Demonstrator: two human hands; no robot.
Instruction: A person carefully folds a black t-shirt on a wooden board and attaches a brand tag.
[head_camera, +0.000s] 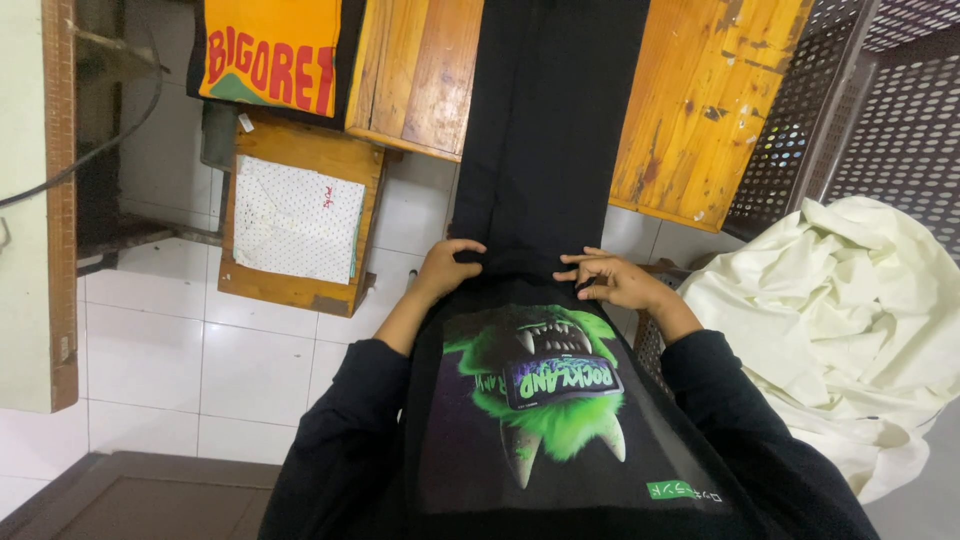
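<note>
Head view, looking down over my lap: a black T-shirt (540, 400) with a green fanged-monster print lies draped from my knees up across the gap to a narrow black board running away between two worn wooden tables (700, 110). My left hand (445, 270) has its fingers curled closed over a fold of the cloth at the print's upper left corner; my right hand (610, 280) pinches the same fold at the upper right, thumb and fingertips drawn together on the fabric, the other fingers loosely bent.

The shirt looks light and limp (thin knit, by the way it sags and follows my legs), so I judge it will stretch and slip sideways rather than hold a shape. The printed patch seems a little stiffer and likely tacky to the touch; better to grip the plain black cloth at the edges, both sides at once, than to drag on the picture.

A heap of cream fabric (850, 320) rests just beside my right arm, against a perforated metal rack (890, 120). White floor tiles (150, 360) show below left.
</note>
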